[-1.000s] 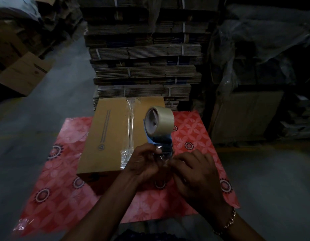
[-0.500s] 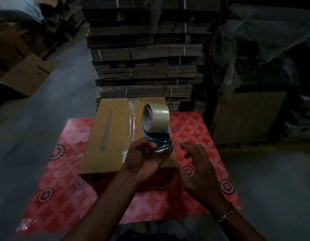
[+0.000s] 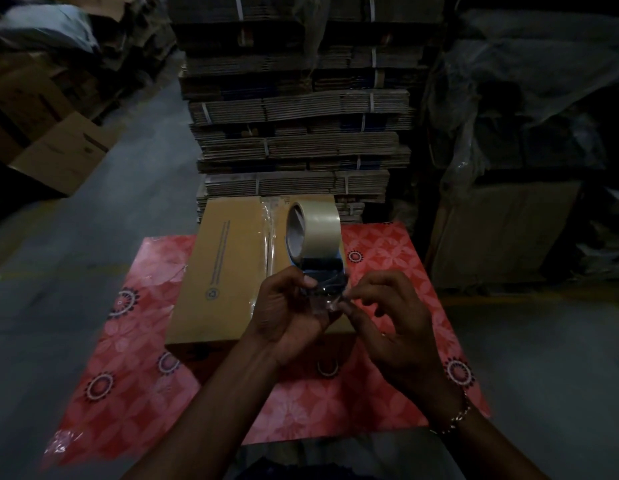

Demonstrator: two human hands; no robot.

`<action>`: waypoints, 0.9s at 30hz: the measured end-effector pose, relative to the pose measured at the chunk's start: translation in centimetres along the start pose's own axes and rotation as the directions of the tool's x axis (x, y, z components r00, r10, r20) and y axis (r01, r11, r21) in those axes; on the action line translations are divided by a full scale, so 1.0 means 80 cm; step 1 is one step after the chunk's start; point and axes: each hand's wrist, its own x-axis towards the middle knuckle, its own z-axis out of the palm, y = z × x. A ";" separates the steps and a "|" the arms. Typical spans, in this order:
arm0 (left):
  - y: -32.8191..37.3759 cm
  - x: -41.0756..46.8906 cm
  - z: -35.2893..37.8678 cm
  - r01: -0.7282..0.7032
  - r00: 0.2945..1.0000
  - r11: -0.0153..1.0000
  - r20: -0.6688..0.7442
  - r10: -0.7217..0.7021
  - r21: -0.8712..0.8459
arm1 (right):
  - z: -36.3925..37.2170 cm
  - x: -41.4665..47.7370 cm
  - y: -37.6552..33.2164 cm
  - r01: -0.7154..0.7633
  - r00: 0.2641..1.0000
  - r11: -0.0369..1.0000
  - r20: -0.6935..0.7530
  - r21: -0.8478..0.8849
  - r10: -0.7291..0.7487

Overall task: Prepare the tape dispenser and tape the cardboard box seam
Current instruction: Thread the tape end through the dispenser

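Observation:
A blue tape dispenser (image 3: 330, 268) with a roll of clear tape (image 3: 316, 226) is held up over a closed cardboard box (image 3: 228, 271). My left hand (image 3: 287, 317) grips the dispenser's lower body. My right hand (image 3: 387, 320) pinches the loose, crinkled tape end (image 3: 327, 301) just below the dispenser with thumb and forefinger. The box lies on a table with a red patterned cover (image 3: 387, 258). A strip of clear tape (image 3: 268, 251) runs along the box's middle seam. The near right part of the box is hidden behind my hands.
A tall stack of bundled flat cardboard (image 3: 301, 126) rises right behind the table. Loose boxes (image 3: 62, 154) lie on the grey floor at the left. Plastic-wrapped goods (image 3: 530, 116) and a brown carton (image 3: 502, 233) stand at the right.
My right hand, which had let go and drawn back half a second ago, has returned to the dispenser and now pinches the tape end. The dispenser stays in my left hand.

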 end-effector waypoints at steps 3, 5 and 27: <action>0.002 0.002 -0.001 -0.009 1.000 1.000 0.016 0.009 0.015 | -0.005 0.002 -0.007 -0.122 0.990 0.988 0.087 0.098 0.114; 0.001 0.003 -0.005 -0.008 1.000 0.999 0.008 0.007 0.036 | -0.008 0.005 -0.012 -0.206 0.972 0.969 0.139 0.136 0.187; 0.004 0.006 -0.015 -0.061 0.998 0.950 0.039 0.051 0.306 | -0.031 0.045 -0.039 -0.819 0.550 0.525 0.572 0.230 0.608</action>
